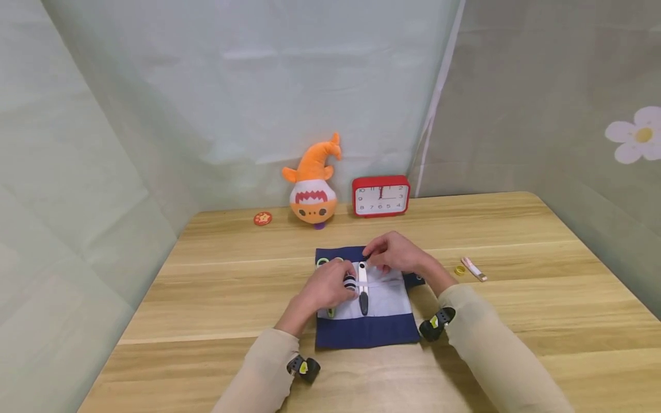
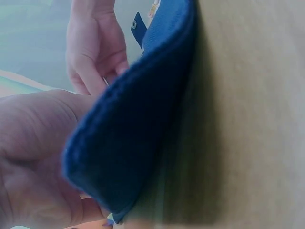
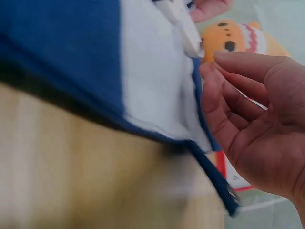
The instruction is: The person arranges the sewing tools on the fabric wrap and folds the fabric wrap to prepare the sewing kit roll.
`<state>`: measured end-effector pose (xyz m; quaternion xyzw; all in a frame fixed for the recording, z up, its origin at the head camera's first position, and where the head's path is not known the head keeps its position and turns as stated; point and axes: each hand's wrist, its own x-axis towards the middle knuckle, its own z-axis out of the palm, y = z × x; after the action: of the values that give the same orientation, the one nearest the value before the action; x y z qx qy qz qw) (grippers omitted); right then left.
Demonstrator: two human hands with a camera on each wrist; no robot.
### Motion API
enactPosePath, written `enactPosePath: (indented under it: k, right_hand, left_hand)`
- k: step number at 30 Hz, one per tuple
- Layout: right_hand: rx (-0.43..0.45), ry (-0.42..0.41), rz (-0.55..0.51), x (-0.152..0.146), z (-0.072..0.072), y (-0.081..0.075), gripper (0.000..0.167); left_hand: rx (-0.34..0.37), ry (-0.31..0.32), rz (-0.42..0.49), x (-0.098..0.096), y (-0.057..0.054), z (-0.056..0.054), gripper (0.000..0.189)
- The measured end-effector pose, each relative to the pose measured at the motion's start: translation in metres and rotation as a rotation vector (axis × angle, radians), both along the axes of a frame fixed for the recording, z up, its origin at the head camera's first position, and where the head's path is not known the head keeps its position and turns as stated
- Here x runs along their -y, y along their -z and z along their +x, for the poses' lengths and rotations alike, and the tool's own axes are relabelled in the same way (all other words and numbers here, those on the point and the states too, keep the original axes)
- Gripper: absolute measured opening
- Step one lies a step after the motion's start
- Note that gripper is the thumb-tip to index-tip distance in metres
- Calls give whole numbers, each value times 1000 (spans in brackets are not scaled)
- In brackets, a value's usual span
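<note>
An unfolded navy fabric case (image 1: 368, 332) with a pale lining lies on the table. My left hand (image 1: 330, 285) curls over its left half and grips a black-and-white striped roll (image 1: 349, 282). Beside that roll, a slim white tool with a black lower end (image 1: 364, 303) lies under an elastic band (image 1: 384, 283). At the tool's upper end my right hand (image 1: 396, 252) pinches a small black piece (image 1: 367, 257), mostly hidden by the fingers. Light green loops (image 1: 322, 261) show behind the left hand. In the right wrist view, my right hand (image 3: 259, 114) has thumb and fingertips close together.
A snap strap (image 1: 414, 280) sticks out from the case's right side. Farther right lie a small yellow ring (image 1: 460, 269) and a pinkish strip (image 1: 474, 268). An orange plush shark (image 1: 314, 189), a red clock (image 1: 381, 196) and a round red disc (image 1: 262, 218) stand or lie behind.
</note>
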<state>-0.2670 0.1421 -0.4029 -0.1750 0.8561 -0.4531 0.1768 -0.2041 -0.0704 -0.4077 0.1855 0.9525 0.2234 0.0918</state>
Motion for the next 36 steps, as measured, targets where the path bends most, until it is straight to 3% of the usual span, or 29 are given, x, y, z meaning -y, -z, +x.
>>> enactPosePath:
  k: [8, 17, 27, 36]
  right_hand:
    - [-65, 120, 23, -36, 0, -26, 31]
    - [-93, 225, 22, -88, 14, -38, 35]
    - [-110, 354, 47, -148, 42, -22, 39]
    - [-44, 448, -27, -179, 59, 0, 40]
  left_hand:
    - [40, -47, 81, 3, -6, 1, 48]
    - [-27, -117, 99, -5, -12, 9, 41]
    - [-95, -9, 26, -24, -13, 9, 29]
    - [-45, -29, -2, -31, -5, 4, 22]
